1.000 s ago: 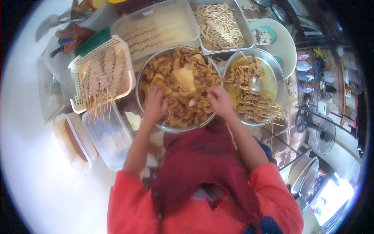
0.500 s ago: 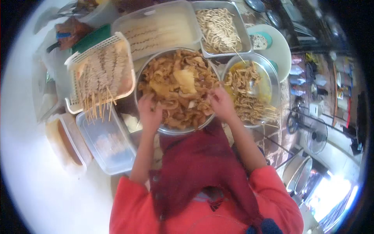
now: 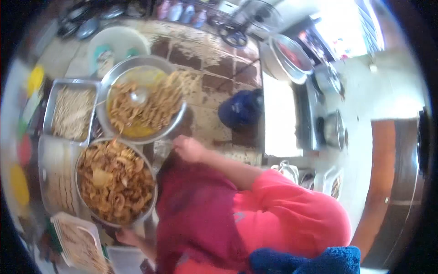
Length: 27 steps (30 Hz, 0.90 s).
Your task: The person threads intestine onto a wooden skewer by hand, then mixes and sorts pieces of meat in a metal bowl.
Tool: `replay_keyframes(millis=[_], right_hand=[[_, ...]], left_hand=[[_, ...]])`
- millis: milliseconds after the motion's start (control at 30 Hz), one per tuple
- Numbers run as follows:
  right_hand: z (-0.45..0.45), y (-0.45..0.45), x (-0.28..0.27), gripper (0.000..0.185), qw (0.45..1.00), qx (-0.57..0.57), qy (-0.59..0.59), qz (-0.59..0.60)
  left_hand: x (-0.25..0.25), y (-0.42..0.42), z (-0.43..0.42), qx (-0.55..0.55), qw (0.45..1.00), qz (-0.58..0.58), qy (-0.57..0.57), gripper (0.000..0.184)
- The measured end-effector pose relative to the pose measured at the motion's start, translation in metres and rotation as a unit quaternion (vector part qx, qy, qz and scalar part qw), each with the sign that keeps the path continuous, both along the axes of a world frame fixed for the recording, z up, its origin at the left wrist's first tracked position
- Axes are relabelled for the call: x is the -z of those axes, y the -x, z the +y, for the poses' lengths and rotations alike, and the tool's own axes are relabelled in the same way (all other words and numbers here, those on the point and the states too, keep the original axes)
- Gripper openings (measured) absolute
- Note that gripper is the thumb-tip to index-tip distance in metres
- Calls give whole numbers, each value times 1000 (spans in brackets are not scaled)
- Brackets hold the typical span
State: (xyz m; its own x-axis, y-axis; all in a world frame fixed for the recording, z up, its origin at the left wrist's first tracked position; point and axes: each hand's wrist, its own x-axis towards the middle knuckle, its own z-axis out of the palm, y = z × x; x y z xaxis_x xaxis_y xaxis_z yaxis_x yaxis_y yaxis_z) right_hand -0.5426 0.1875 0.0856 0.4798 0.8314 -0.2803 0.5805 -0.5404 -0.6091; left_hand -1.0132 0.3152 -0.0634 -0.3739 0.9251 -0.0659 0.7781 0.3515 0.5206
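A large round metal bowl (image 3: 154, 201) is heaped with brown, curled cooked pieces (image 3: 121, 189), with a flat yellowish piece on top. My left hand (image 3: 127, 236) is low beside the bowl's near rim, small and blurred, and its fingers are hard to make out. My right hand (image 3: 188, 148) is in front of my apron, just off the rim of a second metal basin (image 3: 102, 109). Its fingers are curled together, and whatever they hold is too small to name. Yellow liquid, loose brown pieces and a bundle of loaded skewers (image 3: 162, 102) lie in that basin.
A steel tray (image 3: 47, 112) of pale strips and a plastic container (image 3: 43, 182) with skewers stand left. A white basket (image 3: 59, 223) of skewers is at lower left. A white tub (image 3: 141, 39) stands behind the basin. On the tiled floor sits a dark blue object (image 3: 239, 109).
The view has swung to the right, showing the floor and a white-topped counter. Both hands have come away from the brown pieces, the right toward the basin, the left to the bowl's near side.
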Motion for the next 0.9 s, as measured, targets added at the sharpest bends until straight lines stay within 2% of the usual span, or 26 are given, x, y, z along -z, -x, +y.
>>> replay_keyframes(millis=[33,100,167,200,233,267,300,367,400,467,533,567,667,767,800,833,867,900], right_hand=[[-9,1,12,14,1000,21,-13,-5],[-19,-1,27,14,999,45,-5,11],[-16,3,33,18,997,15,22,72],[-14,9,33,16,996,8,-9,90],[-11,14,37,16,995,-10,-18,94],[-4,24,39,16,992,-24,-18,119],[1,27,34,17,990,-34,-15,136],[22,40,29,20,987,-55,-14,148],[31,46,26,23,988,-62,-13,141],[53,49,35,28,989,-46,-19,136],[81,63,64,33,986,-8,-30,165],[96,63,57,33,983,6,43,181],[115,73,104,36,990,79,39,112],[120,73,90,41,995,59,30,75],[119,72,92,43,995,44,11,86],[119,71,92,45,995,31,-12,97],[120,71,91,47,993,21,-37,108],[122,71,62,48,990,25,23,137]], left_hand=[[0,2,6,43,992,-109,55,53],[-9,5,9,309,950,-48,-5,47],[-29,21,2,506,839,179,-84,43],[-26,18,3,404,914,42,16,42],[-21,16,3,263,957,-93,78,41],[-23,7,12,-28,902,-395,171,42],[-52,-20,15,-60,891,-409,188,41],[-64,-9,18,2,901,-399,172,40],[-27,20,24,98,913,-368,144,39],[-14,24,35,113,895,-417,109,38],[-42,-15,40,-59,826,-554,87,37],[-37,-9,50,-47,808,-582,82,35],[3,12,81,-64,750,-655,65,33],[-34,-34,84,-83,870,-483,52,31],[-18,-25,82,-33,933,-357,15,27],[-4,-20,81,23,974,-222,-24,23],[6,-13,81,82,991,-83,-63,20],[-8,-19,81,90,993,-57,-56,22]])
